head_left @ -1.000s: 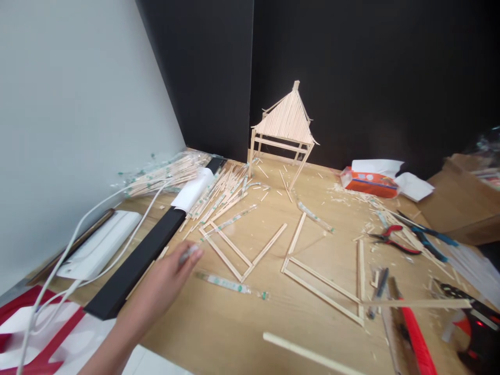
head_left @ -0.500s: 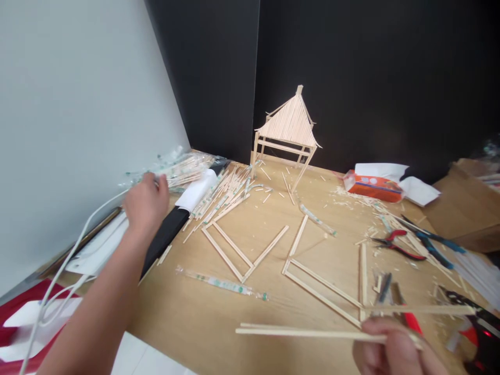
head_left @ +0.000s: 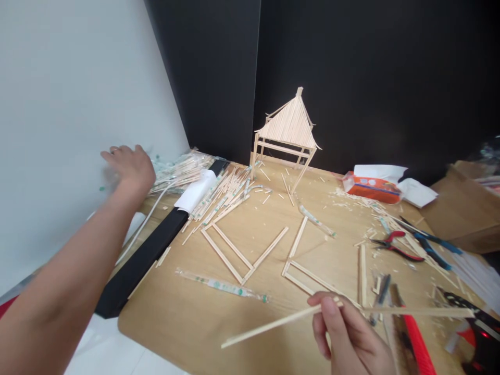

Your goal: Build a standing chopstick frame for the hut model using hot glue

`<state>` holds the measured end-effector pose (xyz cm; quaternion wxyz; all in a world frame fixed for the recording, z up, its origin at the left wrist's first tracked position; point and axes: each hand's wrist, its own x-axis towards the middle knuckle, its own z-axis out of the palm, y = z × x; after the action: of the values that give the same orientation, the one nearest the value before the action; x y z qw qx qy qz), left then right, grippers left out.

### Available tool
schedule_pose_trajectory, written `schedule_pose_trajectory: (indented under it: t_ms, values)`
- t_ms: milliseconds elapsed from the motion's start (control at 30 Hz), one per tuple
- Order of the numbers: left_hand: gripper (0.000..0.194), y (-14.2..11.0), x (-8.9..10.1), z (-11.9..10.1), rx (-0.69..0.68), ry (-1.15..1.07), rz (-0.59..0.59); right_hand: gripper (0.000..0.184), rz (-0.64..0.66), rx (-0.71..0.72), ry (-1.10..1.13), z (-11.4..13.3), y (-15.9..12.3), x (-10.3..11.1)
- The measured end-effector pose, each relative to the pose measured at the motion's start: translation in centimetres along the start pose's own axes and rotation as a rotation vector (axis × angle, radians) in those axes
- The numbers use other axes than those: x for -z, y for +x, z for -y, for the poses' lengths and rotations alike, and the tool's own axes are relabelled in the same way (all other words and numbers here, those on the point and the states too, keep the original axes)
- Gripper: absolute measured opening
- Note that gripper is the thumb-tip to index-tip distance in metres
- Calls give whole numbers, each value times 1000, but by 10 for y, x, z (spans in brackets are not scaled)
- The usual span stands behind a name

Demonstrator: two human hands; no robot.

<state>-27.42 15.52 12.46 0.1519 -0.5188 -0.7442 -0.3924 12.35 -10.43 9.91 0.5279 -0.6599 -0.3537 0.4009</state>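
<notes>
Sticks (head_left: 273,326) pinched in right hand (head_left: 347,330), thumb closed against fingers, long ends jutting leftward, left hand (head_left: 133,165) raised, hold unclear

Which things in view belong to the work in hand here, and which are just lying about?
Likely in the work:
thin sticks, pinched in the right hand
bagged sticks, nearest the left hand
open stick frames
roofed stick model
red-handled pliers, unheld, probably a tool

Seemingly lying about:
orange tissue pack
cardboard box
white paper on the black bar
</notes>
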Motion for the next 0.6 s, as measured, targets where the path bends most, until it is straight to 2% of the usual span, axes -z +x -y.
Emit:
schedule_pose_trajectory:
  t_ms: [67, 100, 133, 167, 267, 300, 333, 400, 467, 533, 600]
  values:
    - [76, -13, 12, -19, -40, 11, 24, 40, 56, -13, -12, 2, 4, -5]
    - [76, -26, 21, -32, -114, 12, 54, 40, 97, -18, -25, 3, 6, -8]
    - [72, -42, 33, -48, -215, -5, 123, 39, 144, -22, -40, 4, 8, -10]
    - [60, -60, 45, -64, -253, -14, 192, 38, 192, -24, -54, 4, 11, -13]
    - [38, -125, 79, -111, -300, -170, 614, 38, 320, -17, -78, 5, 18, -21]
    - [34, -146, 87, -123, -318, -228, 708, 38, 351, -12, -82, 5, 21, -23]
    - [32, -165, 92, -132, -309, -345, 881, 38, 376, -5, -84, 6, 24, -26]
    - [28, -197, 96, -142, -266, -547, 1132, 39, 397, -1, -70, 8, 29, -32]
    - [24, -219, 95, -144, -204, -693, 1293, 39, 397, -10, -27, 11, 33, -38]
    - [25, -230, 92, -141, -122, -782, 1336, 37, 408, -22, 25, 13, 37, -44]
    - [23, -233, 92, -136, -23, -849, 1319, 27, 468, -13, 44, 13, 39, -50]
